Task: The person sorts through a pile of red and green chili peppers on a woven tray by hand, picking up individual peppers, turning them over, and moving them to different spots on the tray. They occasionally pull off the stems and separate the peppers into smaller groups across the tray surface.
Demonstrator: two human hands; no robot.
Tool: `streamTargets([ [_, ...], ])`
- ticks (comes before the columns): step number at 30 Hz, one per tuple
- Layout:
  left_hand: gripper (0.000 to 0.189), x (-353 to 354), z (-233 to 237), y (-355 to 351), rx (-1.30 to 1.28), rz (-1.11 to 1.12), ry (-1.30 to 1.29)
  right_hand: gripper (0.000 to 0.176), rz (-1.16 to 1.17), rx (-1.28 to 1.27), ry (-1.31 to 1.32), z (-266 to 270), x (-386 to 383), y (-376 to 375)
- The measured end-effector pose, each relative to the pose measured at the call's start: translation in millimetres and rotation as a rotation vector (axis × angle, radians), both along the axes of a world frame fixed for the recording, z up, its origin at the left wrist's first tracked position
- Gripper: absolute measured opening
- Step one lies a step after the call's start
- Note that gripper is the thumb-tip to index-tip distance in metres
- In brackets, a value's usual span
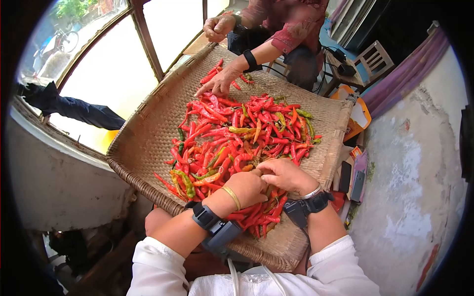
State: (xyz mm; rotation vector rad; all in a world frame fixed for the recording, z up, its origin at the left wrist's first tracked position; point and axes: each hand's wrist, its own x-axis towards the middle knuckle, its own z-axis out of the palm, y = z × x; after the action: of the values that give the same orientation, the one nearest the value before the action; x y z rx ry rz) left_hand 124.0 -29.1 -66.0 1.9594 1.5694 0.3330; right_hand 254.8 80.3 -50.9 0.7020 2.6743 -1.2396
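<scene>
Red chili peppers [212,133], with a few green and orange ones among them, lie heaped in a large woven tray [143,133]. Over the near part of the heap, my left hand [243,190] has its fingers curled inward. My right hand [286,176] meets it from the right, thumb and fingers pinched together near the left fingertips. Whatever sits between the fingers of both hands is hidden or too small to name. Both wrists carry dark strapped devices.
Across the tray, another person [296,24] reaches one hand [220,81] onto the far peppers; the other is raised above the rim. Windows and a dark folded umbrella [84,109] are at left. A wooden chair [373,61] stands back right, beside a wall [410,163].
</scene>
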Motion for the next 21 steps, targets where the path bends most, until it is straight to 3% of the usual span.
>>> streamTargets([
  [6,0.019,-13,5,8,0.092,0.118,-0.179,0.028,-0.113,0.035,0.162,-2,5,5],
  [8,0.021,-27,12,10,0.064,0.268,-0.341,0.03,-0.292,-0.254,0.258,2,5,5],
  [9,0.02,-35,7,13,0.131,0.236,-0.332,0.035,-0.318,-0.436,0.228,4,6,6],
  [10,0.02,-36,5,15,0.138,0.236,-0.33,0.035,-0.315,-0.43,0.231,5,6,4],
  [12,0.023,-35,7,17,-0.1,0.472,-0.84,0.036,-0.262,-0.576,0.366,9,3,-2],
  [13,0.022,-35,9,17,-0.107,0.494,-0.926,0.034,-0.225,-0.63,0.402,17,-1,-7],
  [16,0.018,-34,16,20,-0.133,0.596,-1.092,0.03,-0.197,-0.481,0.342,-6,-8,-13],
  [21,0.024,-42,19,26,-0.158,0.653,-1.166,0.02,-0.361,-0.63,0.308,16,-8,-19],
])
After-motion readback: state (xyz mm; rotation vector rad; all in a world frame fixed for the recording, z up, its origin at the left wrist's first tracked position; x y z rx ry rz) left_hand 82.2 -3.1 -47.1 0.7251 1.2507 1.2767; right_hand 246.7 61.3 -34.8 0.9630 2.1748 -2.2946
